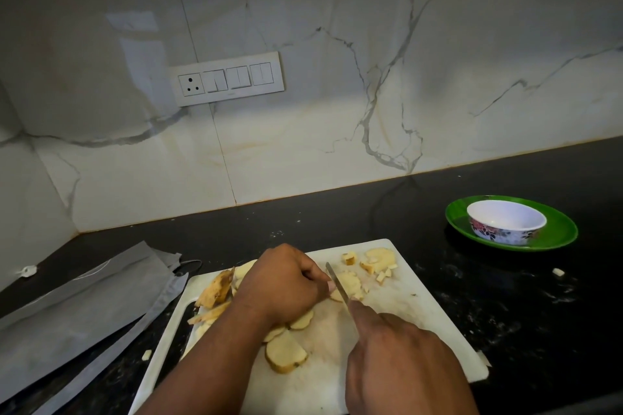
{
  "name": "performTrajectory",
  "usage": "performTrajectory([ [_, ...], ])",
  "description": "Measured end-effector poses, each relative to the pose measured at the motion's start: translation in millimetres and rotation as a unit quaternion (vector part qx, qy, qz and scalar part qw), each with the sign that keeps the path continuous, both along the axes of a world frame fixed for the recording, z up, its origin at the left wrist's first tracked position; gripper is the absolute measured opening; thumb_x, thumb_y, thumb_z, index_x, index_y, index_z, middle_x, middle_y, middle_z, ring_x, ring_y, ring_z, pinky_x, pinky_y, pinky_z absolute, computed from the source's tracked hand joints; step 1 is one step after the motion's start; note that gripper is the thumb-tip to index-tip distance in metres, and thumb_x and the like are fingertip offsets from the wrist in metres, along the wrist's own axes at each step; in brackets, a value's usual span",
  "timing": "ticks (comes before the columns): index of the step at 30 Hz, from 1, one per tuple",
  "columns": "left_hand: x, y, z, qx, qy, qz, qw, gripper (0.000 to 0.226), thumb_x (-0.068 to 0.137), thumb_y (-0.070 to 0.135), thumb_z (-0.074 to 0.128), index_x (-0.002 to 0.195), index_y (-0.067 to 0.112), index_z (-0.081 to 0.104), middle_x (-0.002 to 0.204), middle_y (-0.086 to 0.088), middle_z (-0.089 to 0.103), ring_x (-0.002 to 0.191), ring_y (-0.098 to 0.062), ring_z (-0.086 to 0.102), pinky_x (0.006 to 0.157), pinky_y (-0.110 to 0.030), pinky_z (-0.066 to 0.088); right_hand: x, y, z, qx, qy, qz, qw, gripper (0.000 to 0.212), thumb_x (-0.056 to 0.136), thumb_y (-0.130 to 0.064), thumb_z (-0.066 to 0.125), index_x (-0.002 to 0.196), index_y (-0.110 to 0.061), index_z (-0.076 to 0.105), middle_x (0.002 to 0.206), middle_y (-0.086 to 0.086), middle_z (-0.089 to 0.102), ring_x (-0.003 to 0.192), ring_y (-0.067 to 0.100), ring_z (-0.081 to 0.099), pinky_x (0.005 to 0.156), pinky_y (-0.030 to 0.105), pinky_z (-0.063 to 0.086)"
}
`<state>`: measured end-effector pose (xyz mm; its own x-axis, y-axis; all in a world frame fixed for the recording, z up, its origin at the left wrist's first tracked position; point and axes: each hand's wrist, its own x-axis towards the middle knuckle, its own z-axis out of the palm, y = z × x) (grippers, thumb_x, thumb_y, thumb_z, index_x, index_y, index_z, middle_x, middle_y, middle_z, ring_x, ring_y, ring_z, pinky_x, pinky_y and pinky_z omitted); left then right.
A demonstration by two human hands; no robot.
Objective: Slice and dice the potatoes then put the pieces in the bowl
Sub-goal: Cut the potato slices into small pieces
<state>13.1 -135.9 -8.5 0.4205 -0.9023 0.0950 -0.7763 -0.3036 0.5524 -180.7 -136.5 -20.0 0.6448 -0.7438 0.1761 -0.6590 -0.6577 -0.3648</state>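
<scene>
Dicing is in hand, I judge: on the white plastic cutting board [421,320] the right hand [401,367] grips a slim steel knife [337,283] over a pale potato slice [350,283] that the curled left hand [283,283] pins down. Next, the blade must drop just beside those fingertips. The white flowered bowl [505,222], empty on a green round plate [559,229], sits well apart from the board across the black desk [337,219], with nothing between; grey pouches [77,310] lie by the board's other side.

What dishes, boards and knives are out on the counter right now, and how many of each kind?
Bowl: 1, white with a floral outside, standing on the plate
Plate: 1, green
Cutting board: 1, white
Knife: 1, held in the right hand
Total: 4
</scene>
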Motion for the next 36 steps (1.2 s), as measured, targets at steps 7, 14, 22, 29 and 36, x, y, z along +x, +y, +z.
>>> performTrajectory([
  [7, -4, -4, -1, -0.014, -0.005, 0.024, 1.0, 0.009, 0.086, 0.031, 0.082, 0.079, 0.037, 0.082, 0.078, 0.029, 0.074, 0.078, 0.012, 0.066, 0.081, -0.024, 0.061, 2, 4, -5, -0.01, -0.037, -0.016, 0.999, 0.064, 0.086, -0.043, 0.04, 0.149, -0.042, 0.033, 0.123, -0.011, 0.061, 0.108, 0.01, 0.061, 0.089, 0.03, 0.048],
  [14, 0, 4, 4, -0.043, 0.009, 0.023, 0.999, 0.013, 0.088, 0.024, 0.078, 0.083, 0.036, 0.081, 0.088, 0.025, 0.074, 0.086, 0.008, 0.067, 0.075, -0.015, 0.052, -3, 6, -1, 0.011, -0.062, -0.016, 0.998, 0.075, 0.078, -0.049, 0.024, 0.153, -0.044, 0.019, 0.129, -0.013, 0.055, 0.118, 0.008, 0.054, 0.096, 0.025, 0.042],
  [22, -9, 10, 12, 0.029, -0.021, 0.0, 0.999, 0.09, 0.068, 0.049, 0.094, 0.146, 0.05, 0.048, 0.116, 0.026, 0.068, 0.106, 0.007, 0.054, 0.094, -0.021, 0.038, -3, 1, 0, 0.017, -0.048, -0.021, 0.998, 0.061, 0.096, -0.043, 0.04, 0.153, -0.042, 0.02, 0.132, -0.013, 0.054, 0.123, 0.008, 0.052, 0.099, 0.026, 0.04],
  [29, -12, 6, 11, 0.015, 0.007, -0.006, 1.0, 0.091, 0.077, 0.037, 0.091, 0.152, 0.05, 0.042, 0.103, 0.026, 0.072, 0.105, 0.008, 0.062, 0.095, -0.017, 0.039, -3, -1, -4, 0.028, -0.029, -0.011, 0.999, 0.065, 0.093, -0.042, 0.043, 0.153, -0.042, 0.019, 0.133, -0.013, 0.053, 0.124, 0.01, 0.052, 0.1, 0.027, 0.041],
  [36, -12, 5, 11, -0.003, 0.035, 0.01, 0.999, 0.085, 0.078, 0.03, 0.091, 0.15, 0.045, 0.048, 0.091, 0.024, 0.076, 0.099, 0.008, 0.064, 0.104, -0.024, 0.042, -2, 1, -2, 0.023, -0.01, -0.005, 1.0, 0.062, 0.095, -0.043, 0.04, 0.153, -0.04, 0.019, 0.132, -0.013, 0.053, 0.12, 0.01, 0.053, 0.098, 0.028, 0.042],
])
